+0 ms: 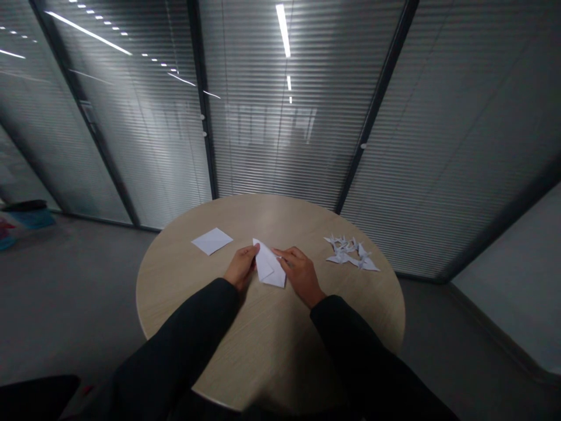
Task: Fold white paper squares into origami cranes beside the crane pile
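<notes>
At a round wood-topped table (272, 211), a person in dark long sleeves (193, 327) works with both bare hands on a partly folded sheet of white paper (268, 270). From where I stand, the sheet is near the middle of the tabletop, between the two hands, its narrow point aimed away from the person and its wider end towards them, with a slanting folded edge across its face. The left hand (240, 266) pinches the sheet's left edge, thumb on top and the other fingers curled beneath. The right hand (301, 273) lies at the right edge, index finger stretched towards the paper and fingertips touching it; I cannot tell whether they grip or only press. Beyond the left hand, a white paper square (212, 241) lies flat, turned like a diamond. Well to the right, white origami cranes (350, 254) sit clustered near the table's edge, wings and points overlapping. Behind the table stands a glass partition with closely slatted blinds (272, 152), streaked with reflected ceiling lights.
</notes>
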Tool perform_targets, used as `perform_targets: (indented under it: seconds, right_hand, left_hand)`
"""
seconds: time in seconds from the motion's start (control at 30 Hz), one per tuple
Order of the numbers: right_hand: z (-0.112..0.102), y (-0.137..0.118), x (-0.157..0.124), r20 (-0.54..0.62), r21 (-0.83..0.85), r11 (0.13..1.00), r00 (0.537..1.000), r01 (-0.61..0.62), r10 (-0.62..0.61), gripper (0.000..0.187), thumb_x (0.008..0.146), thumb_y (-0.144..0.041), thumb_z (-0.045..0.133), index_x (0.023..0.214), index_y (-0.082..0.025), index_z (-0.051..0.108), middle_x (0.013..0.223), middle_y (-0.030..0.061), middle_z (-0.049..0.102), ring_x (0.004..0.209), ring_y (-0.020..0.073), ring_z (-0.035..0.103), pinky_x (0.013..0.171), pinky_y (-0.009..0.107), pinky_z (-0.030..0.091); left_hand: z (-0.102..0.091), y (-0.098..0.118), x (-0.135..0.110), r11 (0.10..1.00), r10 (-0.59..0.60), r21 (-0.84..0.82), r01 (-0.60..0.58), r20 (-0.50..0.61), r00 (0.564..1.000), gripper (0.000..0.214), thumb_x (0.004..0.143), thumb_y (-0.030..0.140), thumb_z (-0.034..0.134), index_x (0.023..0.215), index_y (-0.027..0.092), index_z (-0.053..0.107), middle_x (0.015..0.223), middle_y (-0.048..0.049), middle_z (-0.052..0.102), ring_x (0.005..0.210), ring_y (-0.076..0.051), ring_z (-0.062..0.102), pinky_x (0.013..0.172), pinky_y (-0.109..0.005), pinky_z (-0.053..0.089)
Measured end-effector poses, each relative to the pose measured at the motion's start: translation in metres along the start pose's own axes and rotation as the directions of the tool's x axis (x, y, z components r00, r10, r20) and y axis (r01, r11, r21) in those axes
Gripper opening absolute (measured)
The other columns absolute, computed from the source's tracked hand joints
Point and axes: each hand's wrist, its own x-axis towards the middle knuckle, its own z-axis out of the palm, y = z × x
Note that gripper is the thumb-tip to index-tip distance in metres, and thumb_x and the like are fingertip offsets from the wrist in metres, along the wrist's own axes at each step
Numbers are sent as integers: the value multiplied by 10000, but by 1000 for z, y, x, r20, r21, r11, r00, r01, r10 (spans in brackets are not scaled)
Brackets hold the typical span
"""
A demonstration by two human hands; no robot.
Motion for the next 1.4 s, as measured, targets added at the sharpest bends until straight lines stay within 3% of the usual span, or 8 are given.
perform_targets:
  seconds: [0.33,0.6,0.8,0.9,1.0,1.17,1.27,1.4]
  right_hand:
    - [0,2,-1,121,-227,941,966,252,-230,344,908,-120,481,1197,-225,636,931,73,628,862,179,567,795,296,472]
    - [-1,0,-1,199,-344,887,947,307,-251,372,892,-104,497,1237,-202,595,966,92,634,886,203,562,811,316,465]
    - [-3,-6,-1,232,-316,907,950,278,-210,427,870,-83,470,1268,-202,569,980,104,623,902,211,555,847,345,463]
    - [-3,-12,-1,203,-174,963,965,205,-168,495,811,-50,453,1272,-198,557,1048,106,612,974,215,550,902,370,449]
    - [1,-13,1,113,137,991,994,-7,-9,505,809,-73,406,1288,-203,505,1115,90,614,1021,194,565,926,366,447]
    - [10,-2,5,244,487,749,893,-450,378,314,830,-364,540,1072,-164,552,850,46,672,780,179,629,727,306,485]
    - [13,3,5,381,527,673,852,-519,359,332,772,-467,608,839,-142,614,773,39,665,714,167,608,665,275,453]
    - [13,3,1,457,502,662,821,-556,343,403,704,-504,675,804,-114,666,714,30,656,647,153,579,605,259,417]
  left_hand:
    - [2,8,-3,1000,-23,-8,22,-31,999,251,778,302,644,676,73,654,581,-57,625,472,-98,523,457,-202,361]
    - [6,14,-6,996,-47,-74,42,-58,997,325,840,364,571,752,76,695,651,-87,678,514,-114,573,486,-210,420]
    - [0,7,-2,999,31,-16,-30,60,998,347,628,388,795,733,76,687,655,-77,675,534,-122,584,535,-234,448]
    - [-4,5,1,997,71,3,-71,57,996,338,578,351,829,723,86,677,644,-62,669,521,-118,576,523,-236,437]
    - [-3,7,0,994,108,29,-110,49,993,339,584,353,825,727,84,676,640,-60,668,518,-115,574,515,-229,430]
    - [5,9,-6,996,82,17,-84,94,992,356,590,363,821,775,94,676,682,-70,689,545,-133,602,549,-247,458]
    - [7,8,-7,995,83,52,-90,117,990,379,580,371,826,795,96,680,722,-80,701,567,-143,618,566,-254,466]
    - [7,7,-8,992,74,88,-87,140,987,398,576,381,826,814,96,681,781,-103,716,595,-157,634,570,-261,470]
